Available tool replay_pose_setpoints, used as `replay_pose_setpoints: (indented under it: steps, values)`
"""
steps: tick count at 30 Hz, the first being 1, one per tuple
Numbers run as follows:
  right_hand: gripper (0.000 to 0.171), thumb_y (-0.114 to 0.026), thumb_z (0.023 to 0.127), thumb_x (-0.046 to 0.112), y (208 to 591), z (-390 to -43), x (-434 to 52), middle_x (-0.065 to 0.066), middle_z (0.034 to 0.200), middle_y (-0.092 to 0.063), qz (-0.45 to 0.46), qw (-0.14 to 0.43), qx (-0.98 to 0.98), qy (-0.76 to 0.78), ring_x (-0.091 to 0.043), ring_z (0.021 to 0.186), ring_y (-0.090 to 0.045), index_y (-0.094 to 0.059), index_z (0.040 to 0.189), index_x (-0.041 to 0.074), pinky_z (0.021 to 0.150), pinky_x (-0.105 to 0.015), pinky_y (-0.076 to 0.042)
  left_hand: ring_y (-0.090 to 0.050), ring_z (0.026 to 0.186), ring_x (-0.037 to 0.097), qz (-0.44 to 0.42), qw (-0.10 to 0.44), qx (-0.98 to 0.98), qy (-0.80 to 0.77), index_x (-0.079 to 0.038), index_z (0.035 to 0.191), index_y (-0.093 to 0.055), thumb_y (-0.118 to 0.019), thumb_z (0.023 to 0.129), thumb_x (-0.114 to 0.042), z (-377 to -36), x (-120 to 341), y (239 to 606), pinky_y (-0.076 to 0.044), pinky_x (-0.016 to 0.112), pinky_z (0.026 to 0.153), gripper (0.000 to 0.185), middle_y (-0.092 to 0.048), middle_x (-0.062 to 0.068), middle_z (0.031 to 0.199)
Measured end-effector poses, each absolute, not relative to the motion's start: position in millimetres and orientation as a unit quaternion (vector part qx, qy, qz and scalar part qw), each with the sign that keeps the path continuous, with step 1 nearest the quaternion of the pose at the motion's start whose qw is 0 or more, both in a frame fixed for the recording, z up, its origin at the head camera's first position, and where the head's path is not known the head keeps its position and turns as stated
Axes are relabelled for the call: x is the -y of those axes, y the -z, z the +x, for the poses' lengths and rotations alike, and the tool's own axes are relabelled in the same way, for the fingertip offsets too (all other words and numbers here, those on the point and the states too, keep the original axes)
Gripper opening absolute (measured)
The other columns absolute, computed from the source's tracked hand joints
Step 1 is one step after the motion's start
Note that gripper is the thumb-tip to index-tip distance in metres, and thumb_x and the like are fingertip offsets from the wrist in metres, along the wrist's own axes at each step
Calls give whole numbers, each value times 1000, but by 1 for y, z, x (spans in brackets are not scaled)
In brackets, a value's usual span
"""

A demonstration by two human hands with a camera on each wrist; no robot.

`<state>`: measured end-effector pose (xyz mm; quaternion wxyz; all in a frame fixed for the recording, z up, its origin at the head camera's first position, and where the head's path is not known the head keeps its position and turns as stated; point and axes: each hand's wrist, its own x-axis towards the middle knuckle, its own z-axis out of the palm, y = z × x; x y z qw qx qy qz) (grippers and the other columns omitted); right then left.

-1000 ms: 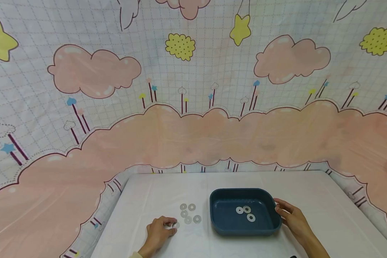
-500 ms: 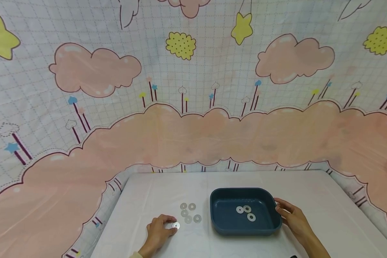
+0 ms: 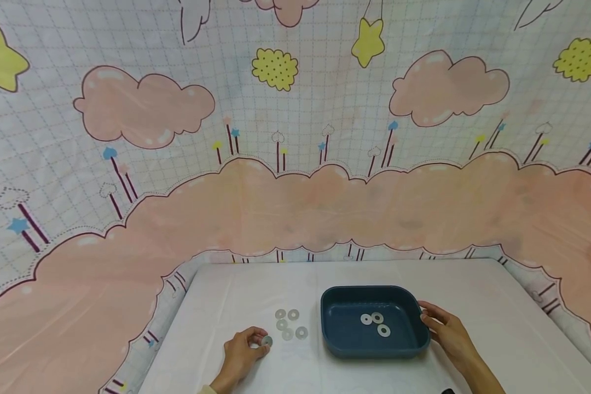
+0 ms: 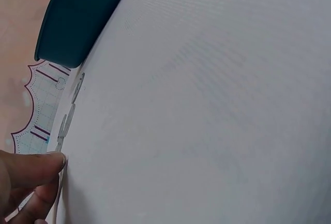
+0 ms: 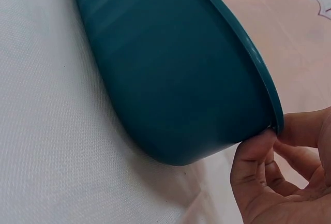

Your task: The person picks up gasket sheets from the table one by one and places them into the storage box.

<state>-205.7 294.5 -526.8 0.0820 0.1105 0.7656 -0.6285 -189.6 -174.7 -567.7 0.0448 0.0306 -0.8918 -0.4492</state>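
Observation:
In the head view my left hand point(image 3: 241, 353) pinches a flat metal washer point(image 3: 267, 341) between thumb and fingertips, tilted up off the white table. Several more washers point(image 3: 301, 332) lie flat beyond it, to the right. My right hand point(image 3: 448, 334) holds the right end of a dark blue plastic tub point(image 3: 374, 351). Up close in the right wrist view, thumb and fingers pinch the tub's rim point(image 5: 253, 53). Three washers point(image 3: 383, 330) lie on the tub's floor. In the left wrist view the fingers point(image 4: 36, 169) hide most of the pinched washer.
A white cloth covers the table point(image 3: 236, 290). Behind it hangs a printed curtain point(image 3: 300, 213) with pink clouds and yellow stars. A small dark object point(image 3: 448, 391) shows at the bottom edge, near the right forearm.
The washer at my left fingertips lay near the table and has tipped up, its face turned darker. The left hand has barely risen. Right hand and tub have stayed put.

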Motion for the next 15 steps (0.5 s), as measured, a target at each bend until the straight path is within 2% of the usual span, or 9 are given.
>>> replay_pose_setpoints:
  steps: [3, 7, 9, 10, 12, 15]
  values:
    - [56, -59, 99, 24, 527, -206, -295, 1, 117, -51, 111, 81, -766, 628, -4, 101, -53, -41, 149, 7, 83, -18, -52, -52, 72, 7, 40, 30, 890, 453, -14, 94, -70, -83, 71, -13, -189, 174, 566, -30, 52, 96, 26, -70, -8, 73]
    - [55, -59, 99, 24, 528, -206, -295, 1, 117, -50, 111, 78, -767, 628, -3, 100, -53, -42, 148, 7, 83, -17, -52, -57, 73, 7, 43, 11, 883, 468, -13, 96, -69, -82, 74, -16, -188, 174, 562, -33, 54, 97, 26, -72, -6, 74]
    - [55, -59, 99, 23, 529, -206, -295, 1, 117, -50, 112, 77, -767, 627, -3, 101, -53, -42, 148, 7, 84, -17, -52, -60, 74, 8, 36, -1, 876, 481, -10, 98, -68, -81, 76, -16, -188, 174, 560, -39, 48, 97, 26, -72, -4, 76]
    - [55, -59, 99, 23, 529, -206, -296, 1, 117, -50, 112, 77, -767, 627, -3, 101, -53, -42, 148, 7, 84, -17, -52, -61, 75, 9, 30, -7, 871, 490, -8, 98, -67, -80, 77, -15, -188, 174, 559, -43, 42, 93, 26, -72, -3, 77]
    - [55, -59, 99, 23, 530, -207, -296, 0, 118, -49, 111, 77, -768, 626, -3, 101, -53, -42, 148, 8, 85, -18, -52, -62, 75, 9, 16, -18, 860, 509, -5, 99, -66, -78, 80, -12, -187, 173, 556, -51, 28, 78, 24, -72, -1, 78]
    - [55, -59, 99, 24, 531, -207, -296, -2, 120, -49, 110, 76, -770, 624, -4, 102, -53, -42, 148, 8, 85, -18, -52, -63, 73, 9, -5, -32, 836, 547, 1, 99, -63, -76, 82, -8, -188, 169, 552, -51, 16, 64, 23, -70, 3, 81]
